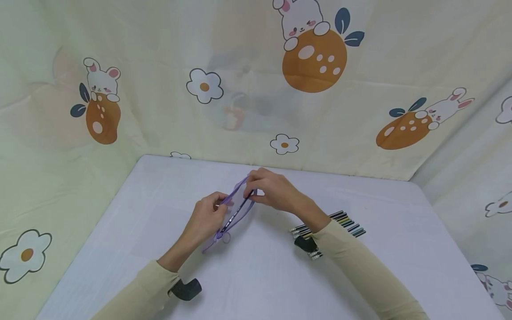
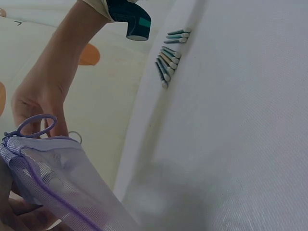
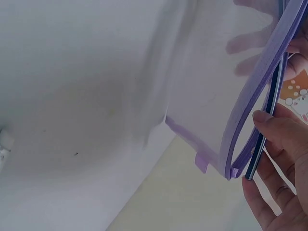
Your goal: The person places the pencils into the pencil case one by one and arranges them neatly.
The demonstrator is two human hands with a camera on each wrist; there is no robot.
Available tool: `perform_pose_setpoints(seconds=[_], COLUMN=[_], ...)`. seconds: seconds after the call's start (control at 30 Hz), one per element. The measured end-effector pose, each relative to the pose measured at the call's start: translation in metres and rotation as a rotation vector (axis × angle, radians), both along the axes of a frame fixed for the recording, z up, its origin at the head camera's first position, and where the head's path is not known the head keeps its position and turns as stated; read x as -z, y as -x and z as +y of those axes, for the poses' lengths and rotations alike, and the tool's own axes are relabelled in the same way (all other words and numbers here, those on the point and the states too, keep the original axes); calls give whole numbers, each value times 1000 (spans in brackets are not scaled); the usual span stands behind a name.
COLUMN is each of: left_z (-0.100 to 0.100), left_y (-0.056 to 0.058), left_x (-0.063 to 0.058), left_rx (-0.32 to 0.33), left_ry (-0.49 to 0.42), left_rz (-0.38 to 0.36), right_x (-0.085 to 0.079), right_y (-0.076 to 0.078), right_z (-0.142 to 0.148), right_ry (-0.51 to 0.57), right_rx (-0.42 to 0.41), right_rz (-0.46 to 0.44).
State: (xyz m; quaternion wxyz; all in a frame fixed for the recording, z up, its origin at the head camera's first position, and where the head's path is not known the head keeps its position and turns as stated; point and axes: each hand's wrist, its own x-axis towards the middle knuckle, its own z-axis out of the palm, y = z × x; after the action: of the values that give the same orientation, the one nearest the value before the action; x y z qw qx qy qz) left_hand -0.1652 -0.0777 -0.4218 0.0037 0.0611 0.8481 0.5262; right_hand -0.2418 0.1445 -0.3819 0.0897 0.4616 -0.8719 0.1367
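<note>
Container: I observe a long pouch of sheer whitish mesh with purple zipper edging (image 3: 207, 110), suspended between both hands, its mouth parted. The left hand (image 1: 206, 218) grips it along one side; through the thin wall the fingers appear separated, blurred by the mesh. The right hand (image 1: 276, 191), at the pouch's far end, pinches a slim dark pencil with pale lengthwise stripes (image 3: 273, 91) between thumb and fingers.

Contents: the pencil lies lengthwise in the mouth, between the two zipper edges, running from the right fingertips back past the left thumb. I cannot tell whether its lower end touches the pouch's inside.

Materials: I record a visible fine weave in the mesh, a smooth purple cord-like seam, a purple loop (image 2: 38, 126) at the zipper's end and a small purple fabric tab (image 3: 201, 162) at one corner. Beneath the right wrist, a row of dark, yellowish and teal pencils with pale ends (image 1: 343, 219) rests on a white, finely textured tabletop (image 1: 256, 275). Beyond the hands hangs a cream curtain (image 1: 160, 111) printed with rabbits, orange fruit and white flowers.

Markings: light marks show along the pinched pencil's barrel, too small for me to read.
</note>
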Motion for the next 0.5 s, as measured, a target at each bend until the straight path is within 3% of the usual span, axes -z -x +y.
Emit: perform_pose_setpoints(seconds=[0.5], left_z=[-2], left_y=[1], left_x=[-1], left_rx=[-14], left_ry=[8], left_rz=[4], right_x=[5], right_y=[4], right_z=[-6], right_ry=[2], right_rx=[4], right_rz=[2])
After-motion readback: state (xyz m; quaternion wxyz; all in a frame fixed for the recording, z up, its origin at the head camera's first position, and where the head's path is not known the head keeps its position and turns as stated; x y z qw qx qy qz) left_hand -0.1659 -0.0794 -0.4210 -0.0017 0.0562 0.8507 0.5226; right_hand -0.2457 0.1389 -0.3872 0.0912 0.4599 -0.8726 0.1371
